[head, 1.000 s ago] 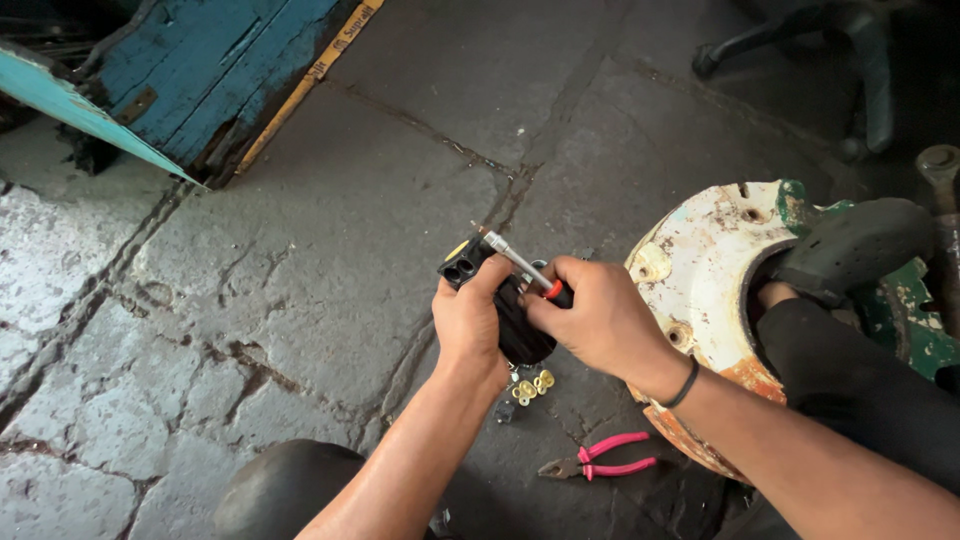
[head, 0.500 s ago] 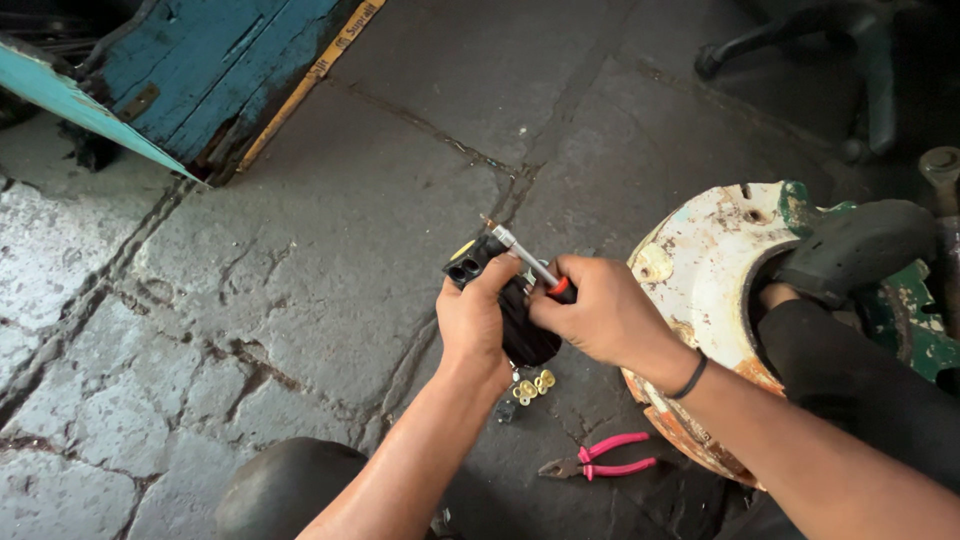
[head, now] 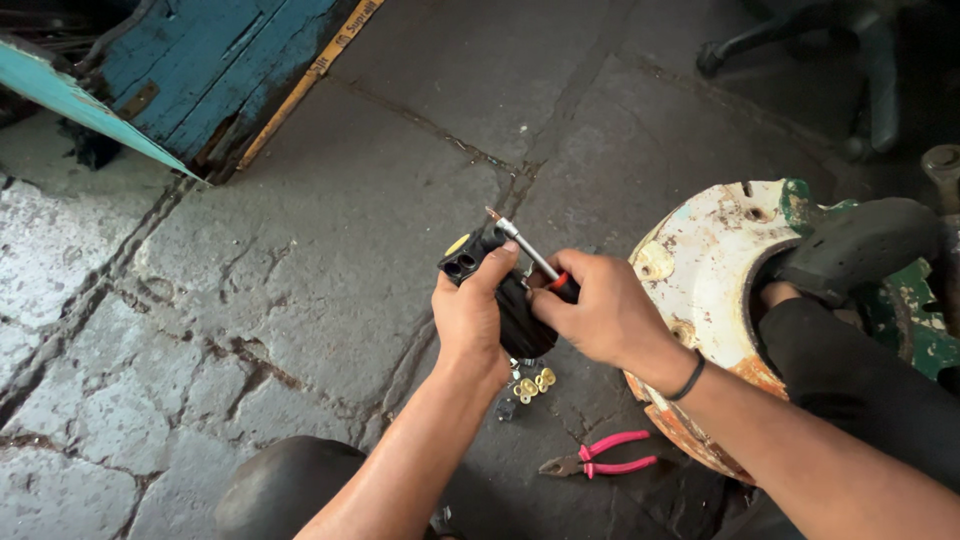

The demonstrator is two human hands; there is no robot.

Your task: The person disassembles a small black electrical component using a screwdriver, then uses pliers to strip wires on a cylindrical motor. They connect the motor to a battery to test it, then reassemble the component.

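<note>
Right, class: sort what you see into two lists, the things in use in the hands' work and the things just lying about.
In use:
left hand, holding the black plug-like part
right hand, holding the screwdriver
small brass pieces on the floor right below the hands

Lying about:
pink-handled pliers
rusty white metal drum
blue wooden board
stone floor

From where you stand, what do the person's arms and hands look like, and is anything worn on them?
Both forearms are bare, with no sleeves or gloves in view. The left hand wears nothing. The right hand has a thin dark band around its wrist. No rings or watch can be made out.
</note>
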